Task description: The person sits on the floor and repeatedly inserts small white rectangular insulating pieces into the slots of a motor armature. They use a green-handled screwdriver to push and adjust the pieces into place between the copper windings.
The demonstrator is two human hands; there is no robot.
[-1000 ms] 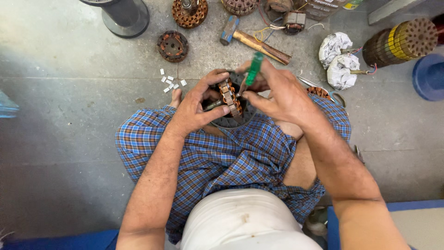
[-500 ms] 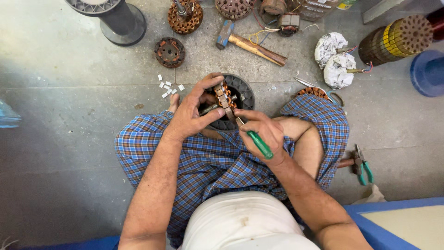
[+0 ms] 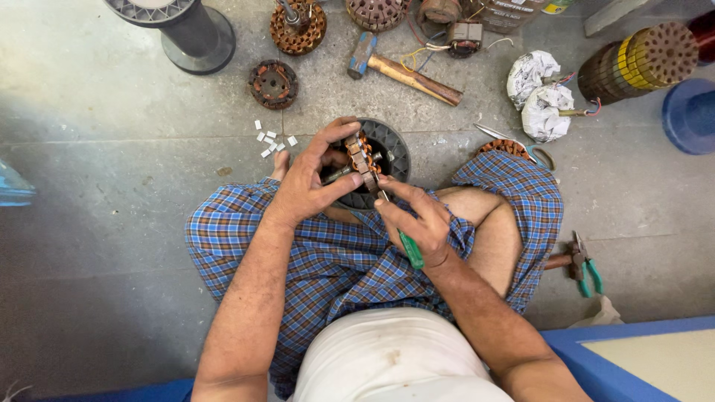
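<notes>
On the floor, over the person's lap, the left hand is closed around a copper-wound stator, its fingers hiding much of it. The right hand is clenched on a green-handled screwdriver, whose tip meets the stator, hard to make out. Pliers lie half hidden behind the knee.

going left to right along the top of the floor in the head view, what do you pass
black round stand → small rusty stator → hammer → crumpled paper wads → yellow-banded cylinder → blue tub
</notes>
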